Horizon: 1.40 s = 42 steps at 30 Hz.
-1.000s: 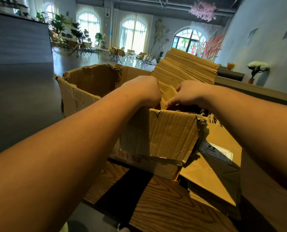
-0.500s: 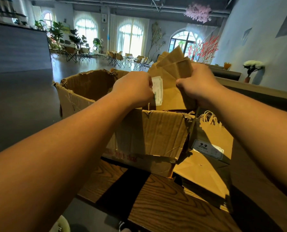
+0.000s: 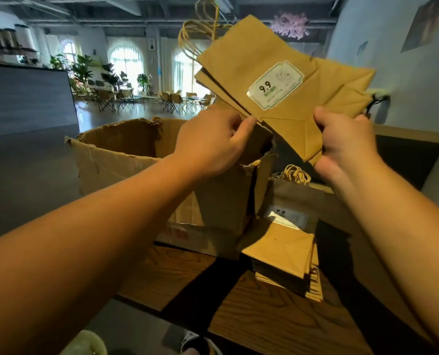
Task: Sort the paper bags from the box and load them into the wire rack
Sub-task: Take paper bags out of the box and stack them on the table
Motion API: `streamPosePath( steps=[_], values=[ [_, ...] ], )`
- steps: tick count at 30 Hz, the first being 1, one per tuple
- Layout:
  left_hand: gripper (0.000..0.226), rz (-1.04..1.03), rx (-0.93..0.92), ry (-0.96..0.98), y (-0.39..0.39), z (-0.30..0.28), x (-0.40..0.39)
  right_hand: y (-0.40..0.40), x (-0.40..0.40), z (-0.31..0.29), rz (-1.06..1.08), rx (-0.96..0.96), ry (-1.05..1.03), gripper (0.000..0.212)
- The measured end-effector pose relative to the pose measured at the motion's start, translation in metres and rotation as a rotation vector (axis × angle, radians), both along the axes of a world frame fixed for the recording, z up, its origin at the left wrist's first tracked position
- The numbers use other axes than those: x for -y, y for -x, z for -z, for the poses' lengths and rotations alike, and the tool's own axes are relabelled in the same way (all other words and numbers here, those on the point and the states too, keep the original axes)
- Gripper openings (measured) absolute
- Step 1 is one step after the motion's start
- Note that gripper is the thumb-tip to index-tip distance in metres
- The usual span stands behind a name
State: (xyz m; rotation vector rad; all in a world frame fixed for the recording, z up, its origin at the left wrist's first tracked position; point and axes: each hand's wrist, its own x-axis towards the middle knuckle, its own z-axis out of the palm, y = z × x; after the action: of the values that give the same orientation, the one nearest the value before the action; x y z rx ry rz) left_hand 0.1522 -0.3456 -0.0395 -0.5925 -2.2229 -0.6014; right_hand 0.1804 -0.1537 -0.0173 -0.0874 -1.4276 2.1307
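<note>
Head view: above the torn cardboard box (image 3: pixel 141 160), both hands hold a fanned bundle of paper bags (image 3: pixel 285 80), twine handles pointing up. The left hand (image 3: pixel 213 142) pinches the bundle's lower left edge between thumb and fingers; the right hand (image 3: pixel 346 142) grips its bottom corner, fingers curled round it. Just right of the box, a stack of bags (image 3: pixel 287 254) lies flat on the wooden table (image 3: pixel 277 326).
</note>
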Motion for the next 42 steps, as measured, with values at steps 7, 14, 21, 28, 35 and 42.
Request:
streamPosePath(
  steps=[7,14,21,28,35,42],
  values=[
    [0.025,0.515,0.528,-0.806,-0.042,0.004,-0.089,-0.039,-0.038,0.031,-0.122,0.009,0.218,0.028],
    [0.027,0.617,0.558,-0.961,-0.064,0.027,-0.136,-0.088,-0.101,0.065,-0.147,0.004,0.221,0.04],
    [0.029,0.52,0.58,-0.841,-0.071,0.069,-0.144,-0.12,-0.146,0.104,-0.099,0.077,-0.071,0.027],
    [0.037,0.54,0.664,-0.889,-0.074,0.094,-0.155,-0.116,-0.145,0.125,-0.117,0.152,-0.19,0.028],
    [0.018,0.506,0.688,-0.965,-0.07,0.096,-0.152,-0.11,-0.151,0.138,-0.16,0.164,0.092,0.03],
    [0.023,0.489,0.634,-0.898,-0.077,0.099,-0.156,-0.106,-0.159,0.148,-0.138,0.174,0.239,0.028]
  ],
)
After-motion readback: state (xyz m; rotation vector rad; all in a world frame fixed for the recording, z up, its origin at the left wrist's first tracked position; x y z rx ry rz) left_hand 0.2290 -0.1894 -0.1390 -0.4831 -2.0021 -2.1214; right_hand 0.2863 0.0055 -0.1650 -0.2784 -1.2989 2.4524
